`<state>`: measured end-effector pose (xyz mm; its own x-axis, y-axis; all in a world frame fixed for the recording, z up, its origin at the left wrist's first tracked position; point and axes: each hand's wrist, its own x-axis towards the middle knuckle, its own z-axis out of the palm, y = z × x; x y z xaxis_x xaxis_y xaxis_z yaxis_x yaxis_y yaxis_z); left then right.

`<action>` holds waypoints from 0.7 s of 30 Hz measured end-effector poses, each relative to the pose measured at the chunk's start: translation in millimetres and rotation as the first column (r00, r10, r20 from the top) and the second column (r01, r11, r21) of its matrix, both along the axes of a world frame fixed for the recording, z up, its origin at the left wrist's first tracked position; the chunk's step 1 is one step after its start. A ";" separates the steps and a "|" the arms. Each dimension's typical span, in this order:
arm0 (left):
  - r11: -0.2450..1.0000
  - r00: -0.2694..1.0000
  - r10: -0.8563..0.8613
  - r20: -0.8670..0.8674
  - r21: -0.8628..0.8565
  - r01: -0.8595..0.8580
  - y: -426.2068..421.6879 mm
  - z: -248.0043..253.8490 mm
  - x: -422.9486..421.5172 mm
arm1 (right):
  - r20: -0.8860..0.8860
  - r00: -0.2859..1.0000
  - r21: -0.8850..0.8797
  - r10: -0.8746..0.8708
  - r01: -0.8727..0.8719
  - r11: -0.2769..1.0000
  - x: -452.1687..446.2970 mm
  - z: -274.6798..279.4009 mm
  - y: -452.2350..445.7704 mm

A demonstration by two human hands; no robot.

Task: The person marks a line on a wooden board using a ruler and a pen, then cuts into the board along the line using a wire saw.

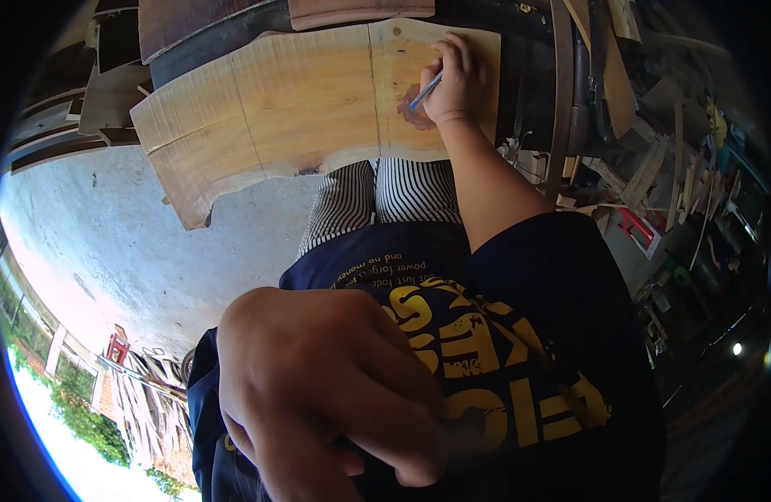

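Observation:
My right hand [454, 84] rests on a long, pale wooden slab [310, 92], its fingers wrapped round a pen [426, 90]. The pen slants down over a dark reddish-brown knot [412, 115] near the slab's right end. Thin dark lines cross the slab's width. One long side of the slab is wavy and uneven. Close to the camera, in front of my shirt, is my left hand [318, 376]. Its fingers are curled, and whatever lies within them is hidden.
Another wooden board [360, 8] lies beyond the slab. Offcuts and wood strips [645, 176] are heaped on the right, with a red object [641, 230] among them. More strips [147, 410] are piled at lower left, beside a grey concrete floor [84, 217].

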<state>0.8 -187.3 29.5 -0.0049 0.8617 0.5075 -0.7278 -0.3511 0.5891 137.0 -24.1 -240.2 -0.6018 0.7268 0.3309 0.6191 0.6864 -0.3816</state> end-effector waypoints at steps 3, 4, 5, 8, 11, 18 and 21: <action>0.998 1.000 0.027 -0.007 -0.062 -0.027 2.0 3.4 4.9 | -0.001 1.000 -0.030 -0.015 0.015 0.999 -0.2 0.8 -1.2; 0.998 1.000 0.028 -0.008 -0.061 -0.028 3.0 4.3 5.0 | -0.002 1.000 -0.028 -0.014 0.014 1.000 0.2 1.6 -1.0; 0.998 1.000 0.023 -0.014 -0.051 -0.024 4.0 5.1 4.8 | 0.008 1.000 -0.034 -0.013 0.013 0.999 0.3 1.9 -1.0; 1.000 1.000 0.013 -0.014 -0.012 -0.013 3.9 -0.8 -1.2 | 0.014 1.000 -0.044 -0.013 0.014 0.999 -0.1 2.4 -1.5; 0.983 0.987 0.122 0.108 0.126 -0.135 19.2 -53.0 -6.0 | 0.014 1.000 -0.047 -0.016 0.017 0.999 0.3 2.5 -0.6; 0.157 -0.312 -0.060 -0.948 0.300 -0.941 -19.3 -252.4 -85.2 | 0.042 0.999 -0.081 -0.025 0.028 0.996 -1.3 9.8 -2.4; 0.163 -0.551 -0.284 -0.785 0.526 -0.834 -23.3 -271.9 -88.1 | 0.020 1.000 -0.052 -0.015 0.016 0.998 -1.1 8.2 -1.2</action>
<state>-87.3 -210.6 -242.4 -0.7273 0.6214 0.2915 0.6810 0.7063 0.1935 135.8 -25.2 -231.9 -0.5963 0.7522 0.2805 0.6371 0.6560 -0.4048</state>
